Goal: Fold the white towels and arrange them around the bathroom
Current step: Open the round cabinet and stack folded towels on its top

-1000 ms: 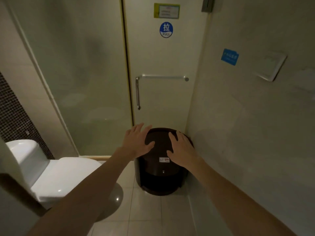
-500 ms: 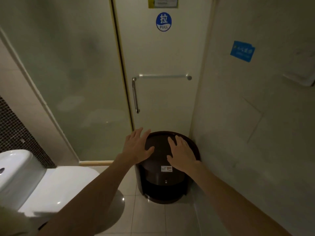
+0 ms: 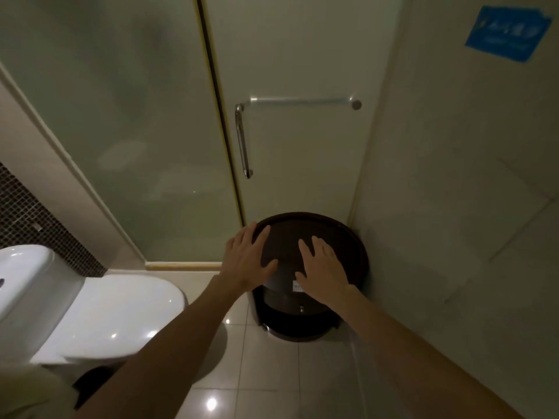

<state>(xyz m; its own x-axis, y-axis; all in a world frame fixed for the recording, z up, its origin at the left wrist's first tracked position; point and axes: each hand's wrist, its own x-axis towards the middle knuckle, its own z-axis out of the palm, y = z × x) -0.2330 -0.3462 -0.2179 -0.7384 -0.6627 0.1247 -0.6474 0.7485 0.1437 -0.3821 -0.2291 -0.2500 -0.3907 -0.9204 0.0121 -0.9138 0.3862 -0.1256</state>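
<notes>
Dark brown and round, a lidded bin (image 3: 302, 316) stands on the tiled floor (image 3: 272, 373), in the corner between the frosted glass door (image 3: 296, 161) and the right wall (image 3: 453, 207). Both hands are spread flat over its lid (image 3: 302, 231): the left hand (image 3: 248, 261) at the lid's left rim, the right hand (image 3: 323, 273) over its near edge, just beside a small white label (image 3: 298, 286). Neither grip holds anything, fingers straight and apart (whether the palms touch the lid I cannot tell). A white toilet (image 3: 106, 313) sits to the left. At the lower left corner is a pale cloth shape (image 3: 27, 394), too blurred to call a towel.
</notes>
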